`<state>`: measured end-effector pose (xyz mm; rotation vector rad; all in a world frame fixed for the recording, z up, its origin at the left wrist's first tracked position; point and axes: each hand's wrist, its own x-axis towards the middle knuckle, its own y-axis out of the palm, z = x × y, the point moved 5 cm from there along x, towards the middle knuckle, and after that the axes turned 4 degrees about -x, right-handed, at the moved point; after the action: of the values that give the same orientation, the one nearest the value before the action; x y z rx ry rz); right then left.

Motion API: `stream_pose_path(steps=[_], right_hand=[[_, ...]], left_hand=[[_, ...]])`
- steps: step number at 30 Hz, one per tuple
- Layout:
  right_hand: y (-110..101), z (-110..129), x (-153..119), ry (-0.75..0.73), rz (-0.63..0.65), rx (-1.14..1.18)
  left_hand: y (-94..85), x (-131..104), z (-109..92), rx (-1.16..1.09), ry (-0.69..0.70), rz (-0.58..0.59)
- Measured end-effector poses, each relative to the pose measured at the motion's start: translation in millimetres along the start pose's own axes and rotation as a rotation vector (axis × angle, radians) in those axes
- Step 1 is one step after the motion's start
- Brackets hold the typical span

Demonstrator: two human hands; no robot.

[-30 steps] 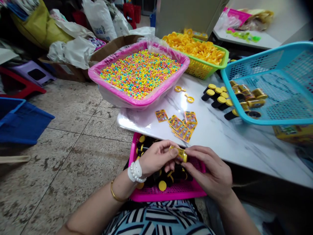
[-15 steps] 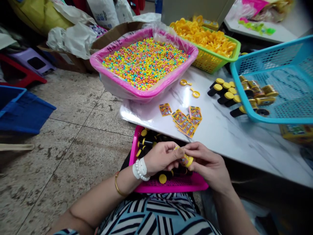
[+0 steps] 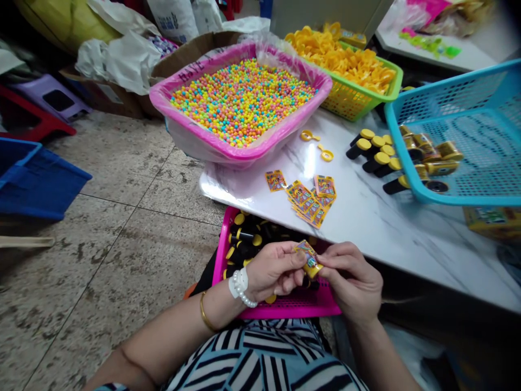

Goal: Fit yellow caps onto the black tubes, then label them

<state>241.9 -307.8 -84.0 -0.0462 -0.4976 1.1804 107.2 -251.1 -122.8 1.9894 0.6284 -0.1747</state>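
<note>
Above the magenta basket [image 3: 285, 310], both hands hold one small tube [image 3: 311, 262] with a printed yellow label around it and a yellow end. My left hand [image 3: 274, 266] pinches it from the left, thumb on top. From the other side, the fingers of my right hand [image 3: 353, 278] grip near the yellow end. Part of the tube is hidden by the fingers. Several black tubes with yellow caps [image 3: 249, 236] lie jumbled in the basket. Flat printed labels [image 3: 305, 198] are spread on the white table [image 3: 358, 217] just beyond my hands.
A pink tub [image 3: 240, 153] of coloured candy balls stands at the table's left. Behind it is a green basket [image 3: 386, 98] of yellow plastic pieces. Two yellow rings [image 3: 326, 156] and several capped black tubes [image 3: 381, 159] lie near a blue basket [image 3: 480, 130] holding labelled tubes.
The tube has turned so more of its printed label faces up. My right hand has shifted slightly, and my left hand has moved a little to the right.
</note>
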Motion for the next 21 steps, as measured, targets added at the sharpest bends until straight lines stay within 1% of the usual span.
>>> stream_pose_path(steps=[2, 4, 6, 8, 10, 14, 18, 21], right_hand=[[0.9, -0.1, -0.1, 0.008, 0.028, 0.013], [3.5, 1.4, 1.1, -0.004, 0.109, 0.001], [3.9, 4.2, 2.3, -0.044, 0.162, -0.030], [2.0, 6.9, 2.3, -0.092, 0.158, -0.047], [0.1, 7.9, 0.9, -0.109, 0.126, -0.051], [0.4, 9.6, -2.9, -0.121, 0.067, -0.074], [4.6, 14.1, -2.6, -0.137, 0.116, -0.125], [2.6, 20.9, 0.5, -0.156, 0.123, -0.134]], left_hand=[[-2.9, 0.4, -0.1, 0.035, 0.019, -0.047], [-5.1, 1.0, -0.1, 0.057, 0.049, -0.089], [-4.6, 2.1, 2.5, 0.036, 0.039, -0.078], [-2.8, 3.0, 7.3, -0.008, -0.005, -0.031], [-2.0, 3.4, 11.3, -0.032, -0.035, -0.004], [-2.8, 4.4, 12.9, -0.031, -0.022, -0.040], [1.7, 6.8, 11.8, -0.025, -0.024, -0.058], [7.0, 10.2, 14.1, -0.045, -0.039, -0.070]])
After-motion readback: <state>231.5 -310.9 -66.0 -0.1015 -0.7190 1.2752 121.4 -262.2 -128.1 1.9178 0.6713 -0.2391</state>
